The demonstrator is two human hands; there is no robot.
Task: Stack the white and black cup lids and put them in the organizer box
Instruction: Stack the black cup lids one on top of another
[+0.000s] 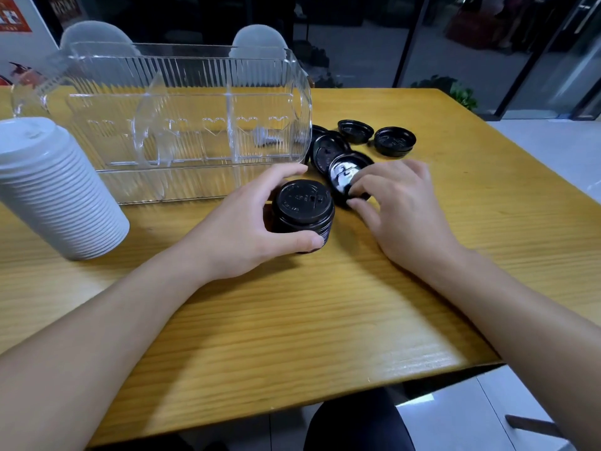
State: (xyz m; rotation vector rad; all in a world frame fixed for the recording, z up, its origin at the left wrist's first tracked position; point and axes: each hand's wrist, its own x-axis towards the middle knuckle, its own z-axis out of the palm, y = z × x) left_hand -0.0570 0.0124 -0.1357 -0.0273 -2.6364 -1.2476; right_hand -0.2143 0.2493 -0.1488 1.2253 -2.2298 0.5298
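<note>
1. Head view: the left hand (260,222) is gripping the black lid stack (302,213) mid-worktop; the right hand (396,203) is pinching a loose black lid (344,177).
2. The white lid stack (55,187) is standing finished at the left edge; the organizer box (182,125) is holding no lids yet, and loose black lids (394,140) are waiting beside it.

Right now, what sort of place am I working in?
Probably an office or shop interior: a wooden table stands beside dark glass partitions, with tiled floor, potted greenery and white chair backs behind the clear organizer box.
</note>
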